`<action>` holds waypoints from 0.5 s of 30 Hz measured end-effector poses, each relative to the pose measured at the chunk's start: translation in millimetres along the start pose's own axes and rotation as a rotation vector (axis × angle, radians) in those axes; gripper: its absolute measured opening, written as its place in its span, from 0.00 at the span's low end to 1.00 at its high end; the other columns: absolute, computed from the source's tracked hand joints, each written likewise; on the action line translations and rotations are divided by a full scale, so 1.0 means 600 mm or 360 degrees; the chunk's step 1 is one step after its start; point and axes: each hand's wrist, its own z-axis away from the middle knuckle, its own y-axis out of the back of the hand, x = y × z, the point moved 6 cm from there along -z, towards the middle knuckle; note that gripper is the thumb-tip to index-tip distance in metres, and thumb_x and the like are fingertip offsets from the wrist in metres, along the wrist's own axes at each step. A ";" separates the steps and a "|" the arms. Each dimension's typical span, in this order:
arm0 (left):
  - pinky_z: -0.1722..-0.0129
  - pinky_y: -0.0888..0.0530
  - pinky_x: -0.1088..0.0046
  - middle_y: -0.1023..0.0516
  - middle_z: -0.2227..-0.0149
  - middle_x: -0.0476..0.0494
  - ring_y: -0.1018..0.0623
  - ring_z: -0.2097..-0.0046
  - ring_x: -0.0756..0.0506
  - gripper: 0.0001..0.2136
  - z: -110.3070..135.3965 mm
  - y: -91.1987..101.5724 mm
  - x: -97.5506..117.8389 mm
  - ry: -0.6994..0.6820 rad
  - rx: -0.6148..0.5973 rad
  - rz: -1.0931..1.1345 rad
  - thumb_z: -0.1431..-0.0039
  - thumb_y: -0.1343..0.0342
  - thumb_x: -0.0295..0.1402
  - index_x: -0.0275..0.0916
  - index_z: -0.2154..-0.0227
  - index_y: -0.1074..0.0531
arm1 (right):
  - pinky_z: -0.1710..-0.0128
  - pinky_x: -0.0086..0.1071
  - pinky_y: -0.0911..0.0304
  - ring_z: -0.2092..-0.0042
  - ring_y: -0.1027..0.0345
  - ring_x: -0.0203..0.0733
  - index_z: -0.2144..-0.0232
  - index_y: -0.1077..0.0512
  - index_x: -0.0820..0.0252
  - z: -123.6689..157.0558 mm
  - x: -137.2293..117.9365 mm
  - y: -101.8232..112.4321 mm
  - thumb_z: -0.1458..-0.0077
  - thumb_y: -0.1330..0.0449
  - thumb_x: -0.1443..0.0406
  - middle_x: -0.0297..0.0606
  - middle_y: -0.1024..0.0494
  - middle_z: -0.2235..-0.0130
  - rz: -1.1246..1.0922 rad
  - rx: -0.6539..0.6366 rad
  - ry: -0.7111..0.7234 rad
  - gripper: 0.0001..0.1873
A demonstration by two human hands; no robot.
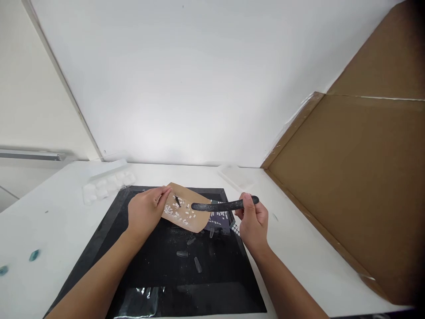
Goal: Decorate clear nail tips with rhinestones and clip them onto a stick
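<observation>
My right hand (254, 219) is closed around one end of a black curved nail file (219, 206), which reaches leftward over a tan card (199, 221). The fingers of my left hand (146, 210) are pinched together at the card's upper left edge; what lies between the fingertips is too small or hidden to make out. Small white pieces (179, 217) and a small dark object (177, 200) are on the card. Under its right side sits a dark purple sheet (219, 223) with white strips. Several clear nail tips (198, 265) lie nearer me.
A black mat (159, 266) covers the middle of the white table (43, 235). At the back left stands a white moulded tray (108, 184), and a pale shallow tray (235, 176) is at the back right. Brown cardboard (358, 177) bounds the right side. Two teal pieces (34, 255) lie left.
</observation>
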 end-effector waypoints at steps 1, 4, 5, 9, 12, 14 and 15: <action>0.60 0.23 0.67 0.13 0.56 0.44 0.14 0.56 0.37 0.14 -0.002 -0.003 -0.006 0.0014 -0.0002 -0.0022 0.29 0.47 0.42 0.45 0.58 0.16 | 0.78 0.31 0.56 0.76 0.57 0.33 0.78 0.46 0.54 -0.002 0.000 0.002 0.34 0.44 0.46 0.25 0.50 0.79 0.0008 0.0029 -0.0008 0.28; 0.61 0.22 0.66 0.13 0.55 0.44 0.14 0.56 0.37 0.14 -0.003 -0.014 -0.015 0.0021 -0.0064 -0.0030 0.29 0.48 0.41 0.46 0.56 0.16 | 0.77 0.31 0.54 0.76 0.56 0.34 0.77 0.46 0.54 -0.005 0.002 0.008 0.34 0.44 0.45 0.25 0.49 0.79 0.0058 0.0112 -0.0049 0.28; 0.61 0.22 0.66 0.13 0.55 0.44 0.14 0.56 0.37 0.15 -0.003 -0.019 -0.016 0.0013 -0.0095 -0.0024 0.28 0.49 0.40 0.46 0.54 0.17 | 0.77 0.31 0.53 0.76 0.55 0.34 0.77 0.46 0.54 -0.005 0.003 0.010 0.34 0.45 0.45 0.25 0.48 0.79 0.0083 0.0128 -0.0067 0.28; 0.53 0.20 0.62 0.17 0.47 0.41 0.16 0.49 0.37 0.19 0.004 -0.032 -0.006 -0.0082 -0.0177 0.0096 0.28 0.54 0.31 0.43 0.42 0.23 | 0.78 0.32 0.52 0.77 0.52 0.34 0.77 0.44 0.54 -0.008 0.003 0.010 0.35 0.46 0.42 0.26 0.46 0.80 0.0151 0.0119 -0.0127 0.29; 0.35 0.30 0.52 0.29 0.34 0.42 0.34 0.30 0.37 0.25 0.009 -0.022 0.021 -0.0317 -0.0074 0.0375 0.32 0.59 0.21 0.41 0.38 0.28 | 0.78 0.32 0.52 0.77 0.51 0.35 0.78 0.43 0.54 -0.010 0.009 0.008 0.36 0.46 0.40 0.27 0.44 0.80 0.0145 0.0089 -0.0241 0.30; 0.30 0.39 0.47 0.38 0.28 0.45 0.49 0.25 0.37 0.25 0.014 -0.010 0.042 -0.0470 0.0012 0.0457 0.32 0.58 0.20 0.43 0.38 0.29 | 0.77 0.32 0.51 0.77 0.50 0.35 0.78 0.43 0.54 -0.011 0.018 0.008 0.36 0.46 0.40 0.27 0.44 0.81 0.0121 0.0077 -0.0323 0.30; 0.29 0.41 0.45 0.42 0.27 0.45 0.52 0.24 0.35 0.23 0.016 -0.003 0.052 -0.0526 0.0066 0.0471 0.31 0.55 0.22 0.44 0.38 0.29 | 0.77 0.32 0.50 0.77 0.51 0.35 0.78 0.43 0.54 -0.012 0.023 0.007 0.36 0.46 0.40 0.26 0.44 0.81 0.0104 0.0067 -0.0350 0.30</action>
